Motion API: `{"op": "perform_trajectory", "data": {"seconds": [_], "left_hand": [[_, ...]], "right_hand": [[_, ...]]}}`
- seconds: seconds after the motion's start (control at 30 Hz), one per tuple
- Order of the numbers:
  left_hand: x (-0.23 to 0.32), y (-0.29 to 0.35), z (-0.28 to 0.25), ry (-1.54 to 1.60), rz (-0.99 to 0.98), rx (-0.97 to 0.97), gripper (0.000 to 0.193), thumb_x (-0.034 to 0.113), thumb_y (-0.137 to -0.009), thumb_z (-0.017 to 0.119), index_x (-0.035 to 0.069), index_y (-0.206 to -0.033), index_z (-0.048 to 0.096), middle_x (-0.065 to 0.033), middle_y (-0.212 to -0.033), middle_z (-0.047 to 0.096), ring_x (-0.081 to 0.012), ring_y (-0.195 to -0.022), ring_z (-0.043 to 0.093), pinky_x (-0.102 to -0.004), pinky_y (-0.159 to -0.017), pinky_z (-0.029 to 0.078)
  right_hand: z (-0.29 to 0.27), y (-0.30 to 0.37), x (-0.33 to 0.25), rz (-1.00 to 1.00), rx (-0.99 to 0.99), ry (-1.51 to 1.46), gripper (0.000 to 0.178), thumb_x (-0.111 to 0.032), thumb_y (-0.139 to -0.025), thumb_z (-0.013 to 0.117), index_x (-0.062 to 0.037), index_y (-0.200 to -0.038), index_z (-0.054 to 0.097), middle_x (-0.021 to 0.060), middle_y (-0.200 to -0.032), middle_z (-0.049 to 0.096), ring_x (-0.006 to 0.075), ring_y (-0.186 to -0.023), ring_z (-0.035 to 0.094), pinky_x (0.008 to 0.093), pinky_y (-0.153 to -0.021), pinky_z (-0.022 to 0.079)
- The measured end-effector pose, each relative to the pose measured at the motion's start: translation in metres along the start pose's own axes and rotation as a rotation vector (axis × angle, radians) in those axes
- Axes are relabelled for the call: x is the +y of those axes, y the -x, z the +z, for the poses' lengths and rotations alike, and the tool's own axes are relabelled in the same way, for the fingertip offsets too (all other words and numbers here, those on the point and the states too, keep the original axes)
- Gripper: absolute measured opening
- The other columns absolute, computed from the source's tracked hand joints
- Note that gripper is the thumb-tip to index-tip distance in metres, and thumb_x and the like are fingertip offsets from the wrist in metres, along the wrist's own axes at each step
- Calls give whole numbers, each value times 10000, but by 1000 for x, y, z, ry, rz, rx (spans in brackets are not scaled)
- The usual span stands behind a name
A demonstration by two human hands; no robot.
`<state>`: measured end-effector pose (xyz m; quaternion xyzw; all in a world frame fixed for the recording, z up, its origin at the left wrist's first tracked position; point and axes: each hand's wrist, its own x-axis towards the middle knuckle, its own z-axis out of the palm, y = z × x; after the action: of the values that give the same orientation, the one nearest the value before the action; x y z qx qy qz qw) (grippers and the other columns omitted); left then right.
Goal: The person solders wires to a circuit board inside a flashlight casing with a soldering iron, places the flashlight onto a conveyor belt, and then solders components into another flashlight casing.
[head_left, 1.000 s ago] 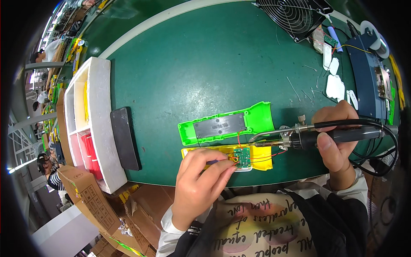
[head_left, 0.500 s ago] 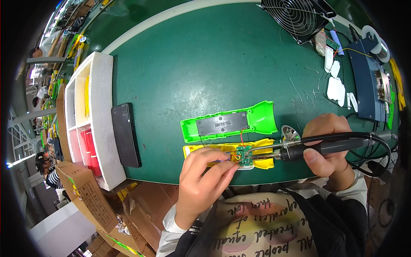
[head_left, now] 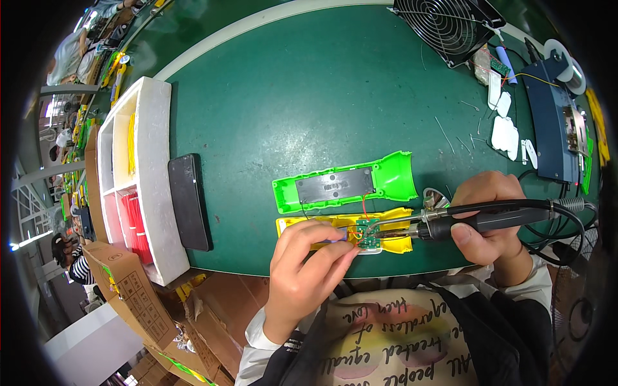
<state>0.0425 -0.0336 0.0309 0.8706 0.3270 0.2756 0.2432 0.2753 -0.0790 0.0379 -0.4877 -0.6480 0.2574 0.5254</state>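
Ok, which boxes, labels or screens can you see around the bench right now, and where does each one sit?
Phone: flat black slab, screen dark, lying on the green table beside the white tray.
Foam tray: white, compartments with yellow and red wires, at the table's left edge.
Cardboard box: brown with dark printed marks, below the tray off the table's edge.
Blue unit: boxy, with a small grey front panel, far right.

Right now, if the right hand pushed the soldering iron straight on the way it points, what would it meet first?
Most likely the small green circuit board in the yellow shell; the soldering iron in the right hand looks already at it, then the left hand's fingertips.
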Motion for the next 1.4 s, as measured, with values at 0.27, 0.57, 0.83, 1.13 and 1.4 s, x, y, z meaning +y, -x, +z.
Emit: {"op": "perform_trajectory", "data": {"seconds": [0.27,0.57,0.83,1.13,1.4], "left_hand": [[-1,1,-3,-27,15,-7,199,43,-521,698,69,-682,584,-33,-781,536,-215,-760,509,-315,-661,417],[-18,-16,-29,-98,-17,51,137,52,-596,639,58,-717,575,-52,-788,533,-231,-754,498,-325,-656,400],[-42,-54,-31,-86,-40,-211,223,95,-681,582,25,-886,530,-99,-868,535,-250,-809,499,-316,-704,391],[-51,-76,-26,14,36,-663,207,130,-662,596,8,-804,509,-128,-759,527,-283,-714,508,-348,-628,398],[-55,-90,-41,82,-39,-723,148,139,-768,493,26,-861,515,-155,-717,546,-304,-662,519,-351,-596,402]], "right_hand": [[-4,3,-1,37,168,-184,172,-58,-592,580,-8,-651,426,53,-536,464,84,-421,406,201,-389,321],[-9,-3,-9,198,511,-229,257,-184,-678,557,-56,-700,335,36,-608,387,86,-517,335,198,-483,296],[-15,-11,6,126,701,-184,170,-132,-708,534,-17,-717,408,41,-579,429,55,-392,374,152,-345,283],[-15,-9,12,163,667,-158,152,-132,-740,500,-18,-742,399,25,-593,401,59,-438,382,150,-372,284],[-16,-13,15,139,709,-219,154,-115,-734,536,-22,-736,413,21,-576,422,48,-393,388,142,-359,301]]}}
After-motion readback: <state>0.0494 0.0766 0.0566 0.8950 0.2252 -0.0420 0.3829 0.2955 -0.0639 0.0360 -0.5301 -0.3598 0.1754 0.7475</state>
